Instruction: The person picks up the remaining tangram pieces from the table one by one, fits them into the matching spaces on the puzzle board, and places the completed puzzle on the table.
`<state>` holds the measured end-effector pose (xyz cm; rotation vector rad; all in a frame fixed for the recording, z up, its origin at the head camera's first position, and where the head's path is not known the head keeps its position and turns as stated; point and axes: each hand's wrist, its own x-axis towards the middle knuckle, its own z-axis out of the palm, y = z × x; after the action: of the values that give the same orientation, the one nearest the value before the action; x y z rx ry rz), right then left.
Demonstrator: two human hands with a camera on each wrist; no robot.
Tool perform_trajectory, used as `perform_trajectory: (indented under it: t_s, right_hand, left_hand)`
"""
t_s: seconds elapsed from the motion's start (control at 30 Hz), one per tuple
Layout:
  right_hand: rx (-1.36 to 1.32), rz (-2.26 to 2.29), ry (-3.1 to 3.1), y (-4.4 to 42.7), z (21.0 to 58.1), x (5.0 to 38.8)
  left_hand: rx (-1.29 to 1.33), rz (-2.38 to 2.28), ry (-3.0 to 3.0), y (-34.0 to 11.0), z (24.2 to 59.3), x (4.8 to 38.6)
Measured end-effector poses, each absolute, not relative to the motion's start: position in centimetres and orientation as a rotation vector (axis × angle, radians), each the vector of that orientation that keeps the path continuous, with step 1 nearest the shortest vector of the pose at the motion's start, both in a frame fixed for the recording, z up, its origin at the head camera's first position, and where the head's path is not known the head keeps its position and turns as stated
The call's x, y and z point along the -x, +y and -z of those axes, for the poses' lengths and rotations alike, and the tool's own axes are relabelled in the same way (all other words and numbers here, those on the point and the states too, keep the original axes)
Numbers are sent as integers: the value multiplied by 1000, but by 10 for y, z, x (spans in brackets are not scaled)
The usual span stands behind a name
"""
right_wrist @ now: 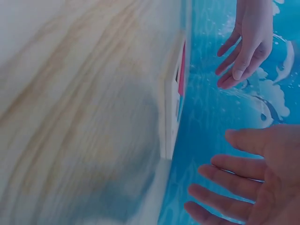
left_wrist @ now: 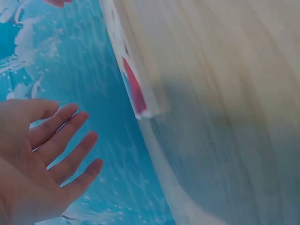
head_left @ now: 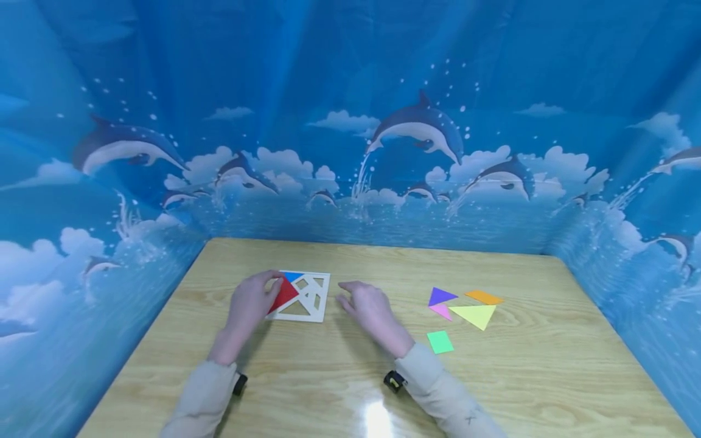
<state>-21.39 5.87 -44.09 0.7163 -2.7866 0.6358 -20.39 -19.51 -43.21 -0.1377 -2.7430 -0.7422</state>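
Note:
A white tangram frame [head_left: 322, 304] lies flat on the wooden table, with a red triangle [head_left: 285, 294] and a blue triangle [head_left: 292, 276] at its left part. My left hand [head_left: 250, 305] is over the frame's left edge, its fingertips near the red triangle; in the left wrist view the hand [left_wrist: 51, 150] has its fingers spread, holding nothing. To the right of the frame my right hand [head_left: 373, 313] hovers with nothing in it. The right wrist view has that hand [right_wrist: 239, 178] with relaxed, parted fingers and the frame [right_wrist: 169, 108] seen edge-on.
Right of my right hand lie a purple triangle [head_left: 440, 296], a pink piece [head_left: 442, 311], an orange piece [head_left: 484, 297], a yellow triangle [head_left: 475, 315] and a green square [head_left: 440, 342]. A blue dolphin-print curtain [head_left: 350, 73] surrounds the table [head_left: 306, 389].

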Motion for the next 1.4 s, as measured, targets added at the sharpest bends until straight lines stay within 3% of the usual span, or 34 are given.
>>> perform_trajectory:
  t_s: [0.3, 1.4]
  right_hand:
    - [-828, -443, -3052, 33, 452, 226]
    - [-905, -188, -3215, 21, 462, 225]
  left_hand:
    - [429, 555, -3027, -209, 449, 208]
    - [319, 567, -3298, -215, 455, 202]
